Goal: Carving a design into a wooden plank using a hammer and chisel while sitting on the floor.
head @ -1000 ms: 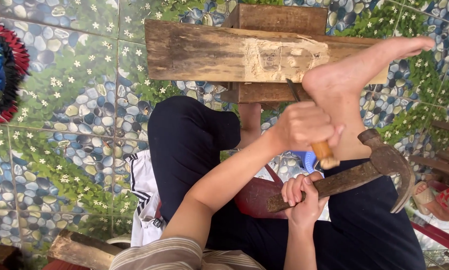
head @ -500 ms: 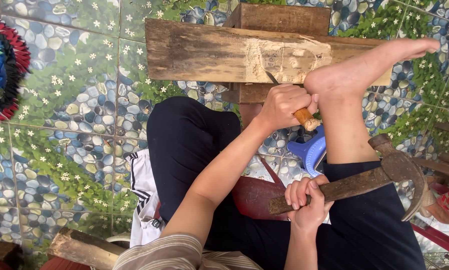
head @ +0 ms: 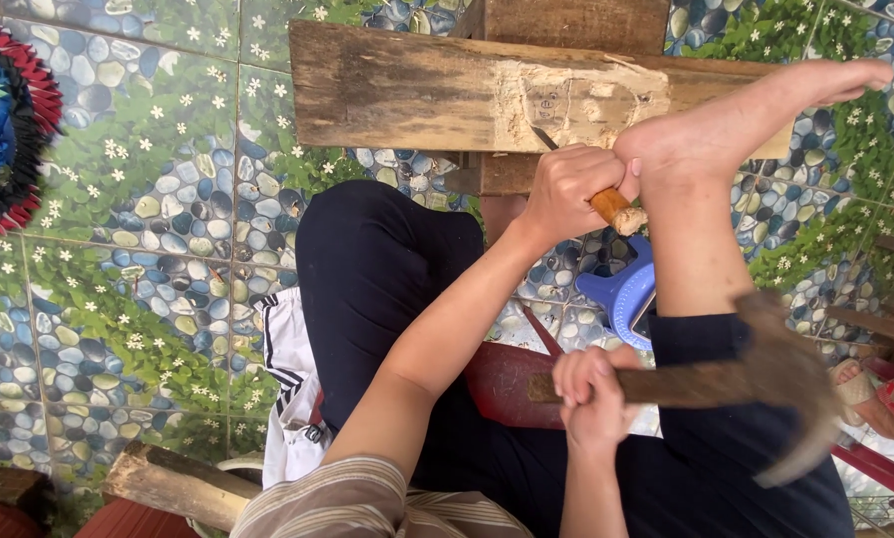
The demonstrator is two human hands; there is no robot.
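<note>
A chisel (head: 606,204) is gripped in the left hand (head: 566,194), fingers wrapped tight round its wooden handle — the blade tip is set against the pale carved patch of the plank (head: 447,90) just above them. A hammer (head: 726,384) is clenched in the right hand (head: 591,389), its head out to the right. The plank is pinned by a bare foot (head: 746,120) beside the chisel.

Striped brown-and-cream sleeve (head: 367,503) behind left hand (head: 566,194). Dark navy trousers (head: 387,279) under both forearms. Feet bare
</note>
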